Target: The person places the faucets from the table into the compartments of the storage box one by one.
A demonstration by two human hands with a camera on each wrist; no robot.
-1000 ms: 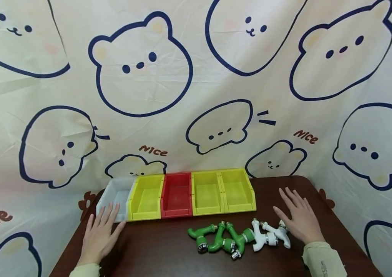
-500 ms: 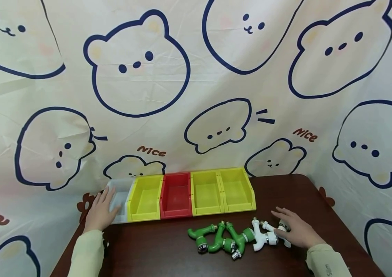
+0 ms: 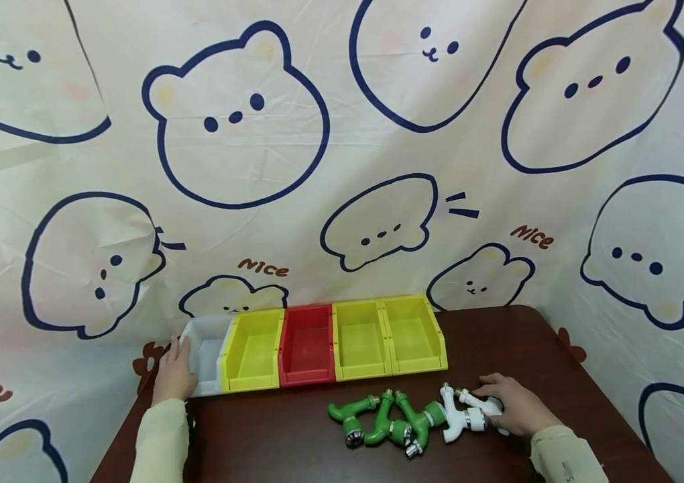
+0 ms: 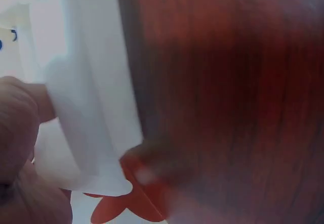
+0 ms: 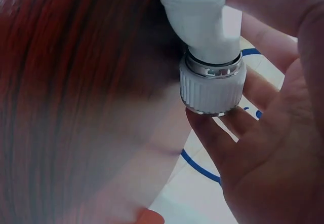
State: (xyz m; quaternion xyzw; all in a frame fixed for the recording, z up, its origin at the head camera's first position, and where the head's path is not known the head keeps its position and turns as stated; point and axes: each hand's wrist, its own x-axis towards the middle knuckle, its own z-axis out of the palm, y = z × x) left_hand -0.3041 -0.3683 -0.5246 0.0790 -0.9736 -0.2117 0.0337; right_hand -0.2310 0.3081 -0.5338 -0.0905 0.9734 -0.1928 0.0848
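A white bin (image 4: 96, 72) is gripped by the left hand (image 3: 173, 378), a white tap (image 5: 207, 31) by the right hand (image 3: 517, 406); other taps (image 3: 453, 417) beside it lie untouched.

Draped wkspace, printed cloth (image 3: 378, 151), tbl (image 3: 269, 443), bins (image 3: 308, 343)

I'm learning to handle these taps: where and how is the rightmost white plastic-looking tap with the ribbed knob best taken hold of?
Probably best to pinch the rightmost white tap across its broad ribbed knob, coming from the right: the ridges should resist slipping, and the neighbouring white tap lies close on its left.
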